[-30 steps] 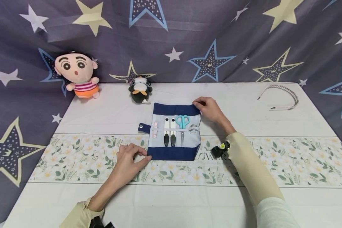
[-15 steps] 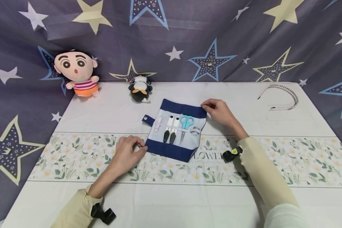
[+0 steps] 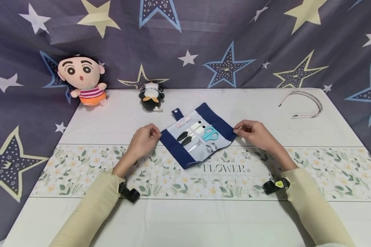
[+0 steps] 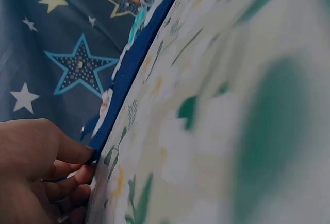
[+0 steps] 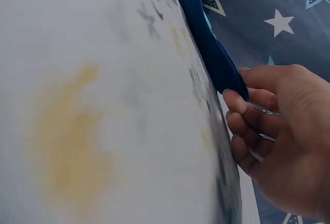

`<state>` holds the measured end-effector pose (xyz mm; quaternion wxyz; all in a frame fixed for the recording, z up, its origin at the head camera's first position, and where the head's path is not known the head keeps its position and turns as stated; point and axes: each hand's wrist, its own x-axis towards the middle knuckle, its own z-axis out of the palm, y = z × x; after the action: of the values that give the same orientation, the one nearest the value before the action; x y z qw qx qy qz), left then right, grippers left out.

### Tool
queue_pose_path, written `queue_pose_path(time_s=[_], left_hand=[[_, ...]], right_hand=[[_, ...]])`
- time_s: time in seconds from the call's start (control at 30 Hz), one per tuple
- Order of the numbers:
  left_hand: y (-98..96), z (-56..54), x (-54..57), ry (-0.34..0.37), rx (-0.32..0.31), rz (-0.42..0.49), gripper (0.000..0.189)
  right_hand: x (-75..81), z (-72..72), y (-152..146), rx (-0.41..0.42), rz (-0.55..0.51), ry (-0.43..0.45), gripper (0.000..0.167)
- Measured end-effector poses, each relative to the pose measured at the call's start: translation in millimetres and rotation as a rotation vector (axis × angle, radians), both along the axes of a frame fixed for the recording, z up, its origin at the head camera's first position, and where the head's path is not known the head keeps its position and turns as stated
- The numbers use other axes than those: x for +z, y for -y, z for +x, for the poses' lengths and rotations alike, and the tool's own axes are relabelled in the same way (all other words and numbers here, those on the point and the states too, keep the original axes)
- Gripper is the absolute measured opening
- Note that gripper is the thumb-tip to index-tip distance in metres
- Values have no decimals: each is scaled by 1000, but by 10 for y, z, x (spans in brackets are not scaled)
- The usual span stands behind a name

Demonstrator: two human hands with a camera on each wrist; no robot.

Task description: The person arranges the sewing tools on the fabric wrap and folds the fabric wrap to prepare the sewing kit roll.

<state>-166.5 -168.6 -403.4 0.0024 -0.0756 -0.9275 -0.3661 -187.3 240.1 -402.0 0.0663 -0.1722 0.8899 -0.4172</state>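
Observation:
A navy fabric tool pouch point(image 3: 176, 149) lies unrolled and turned at a slant, its pale lining facing up. An elastic band across it holds turquoise-handled scissors point(image 3: 211, 133), two white tools with black ends point(image 3: 187, 140), a small pink item point(image 3: 183, 122) and a roll of tape point(image 3: 211, 147). A snap strap point(image 3: 177, 114) sticks out at the far left side. My left hand point(image 3: 144, 140) pinches the pouch's left corner between thumb and fingers. At the right corner, my right hand point(image 3: 254, 133) pinches the navy edge, seen close in the right wrist view.
Behind the pouch sit a penguin plush point(image 3: 151, 97) and, further left, a boy doll point(image 3: 86, 81). A beaded headband point(image 3: 318, 103) lies at the back right. The white tablecloth point(image 3: 179, 219) carries a floral strip. A starry curtain point(image 3: 185, 31) hangs behind the table.
The pouch has turned anticlockwise, from nearly square to slanted. My left hand has moved up and away from me with its corner; my right hand has moved right and nearer.

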Motion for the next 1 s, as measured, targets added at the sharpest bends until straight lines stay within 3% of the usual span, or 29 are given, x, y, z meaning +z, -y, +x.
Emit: queue_pose_path(time_s=[0.3,0.57,0.8,1.0], left_hand=[[-264,-434,-76,-48,64,13,9],[-432,-698,-147,-111,27,70,9],[-515,-832,-188,-149,2,87,7],[-525,-812,-176,-131,3,118,10]], right_hand=[[-1,365,-152,51,-4,67,18],[28,623,-122,75,-3,77,11],[32,764,-65,93,3,94,12],[38,788,-50,96,25,89,12]])
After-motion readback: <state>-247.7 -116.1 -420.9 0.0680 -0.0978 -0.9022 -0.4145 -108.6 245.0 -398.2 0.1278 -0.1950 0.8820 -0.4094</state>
